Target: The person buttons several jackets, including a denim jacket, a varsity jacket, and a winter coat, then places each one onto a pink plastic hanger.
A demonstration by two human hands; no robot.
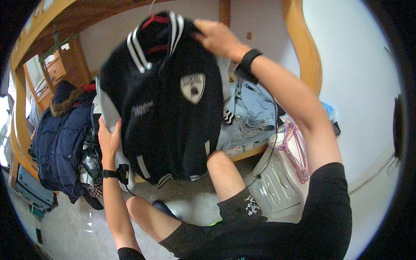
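Note:
A black varsity jacket (169, 130) with white-striped collar, a shield patch and pale sleeves hangs upright in front of me. Inside its neck shows a red clothes hanger (155, 21); whether the hook rests on anything I cannot tell. My right hand (217, 36), slightly blurred, grips the jacket at the shoulder on the right, its fingertips partly hidden by the cloth. Lower on the other side, my left hand (109, 136) holds the light grey sleeve, thumb upward. The jacket's hem hangs just above the floor, between my knees.
Light blue denim clothes (250, 107) lie on the wooden bunk bed (307, 58) behind the jacket. A navy padded coat (61, 139) is heaped at the left, above a blue-grey suitcase (34, 188). Pink and white hangers (294, 146) rest on a plastic chair (279, 188) at right.

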